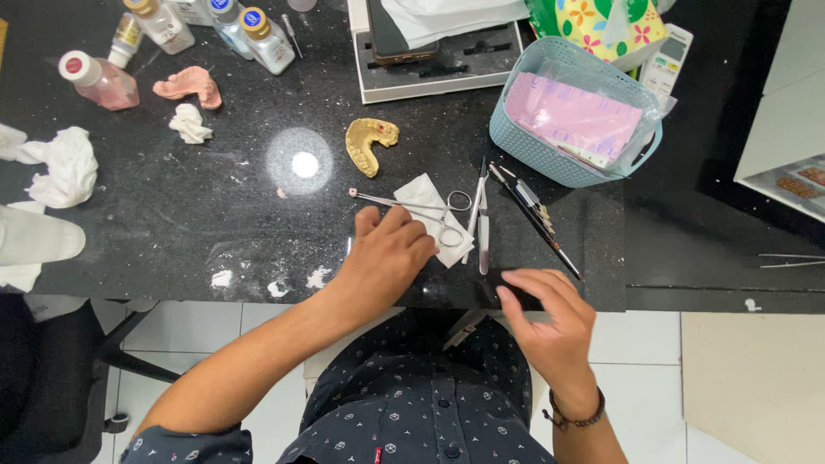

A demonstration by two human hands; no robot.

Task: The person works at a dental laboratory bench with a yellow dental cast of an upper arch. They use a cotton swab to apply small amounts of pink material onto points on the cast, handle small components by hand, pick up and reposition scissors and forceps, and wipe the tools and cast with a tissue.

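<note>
My left hand [387, 258] rests palm down on the black counter [189, 215], fingers apart, its fingertips touching a folded white tissue [421, 202] and the metal forceps [412, 206] that lie across it. My right hand [550, 318] hovers at the counter's front edge with fingers loosely curled and nothing visible in it. Beside the tissue lie a thin metal instrument [482, 228] and dark-handled tools [534, 220]. A yellow dental cast [369, 143] sits just beyond the forceps.
A pink dental cast [189, 86], crumpled tissues [64, 167] and several small bottles [258, 34] occupy the far left. A light blue basket [516, 129] holding pink sheets stands at the right. A grey tray [430, 69] sits at the back.
</note>
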